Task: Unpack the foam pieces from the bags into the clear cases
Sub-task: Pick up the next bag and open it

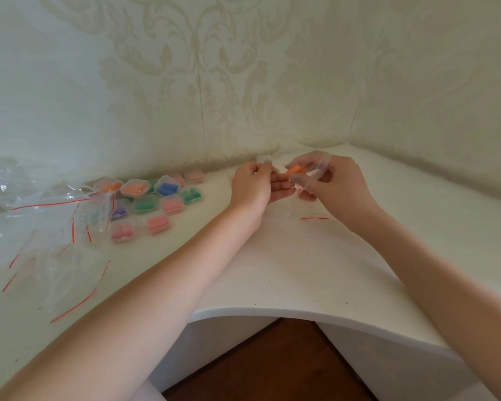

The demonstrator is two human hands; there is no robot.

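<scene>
Above the white corner table (287, 273), my right hand (333, 183) grips a small clear bag (315, 175) with an orange foam piece (294, 170) poking out of its mouth. My left hand (253, 185) is close beside it, fingers curled toward the orange piece; a small clear case (264, 158) shows just above its fingertips. Whether the left fingers pinch the foam or the case is unclear. Several closed clear cases (148, 201) filled with orange, blue, green, pink and purple foam lie in a cluster to the left.
A heap of empty clear zip bags with red strips (41, 227) covers the table's left side. Another red-strip bag (315, 218) lies under my right wrist. Patterned walls meet behind my hands. The table's curved front edge (272, 312) is near, with brown floor below.
</scene>
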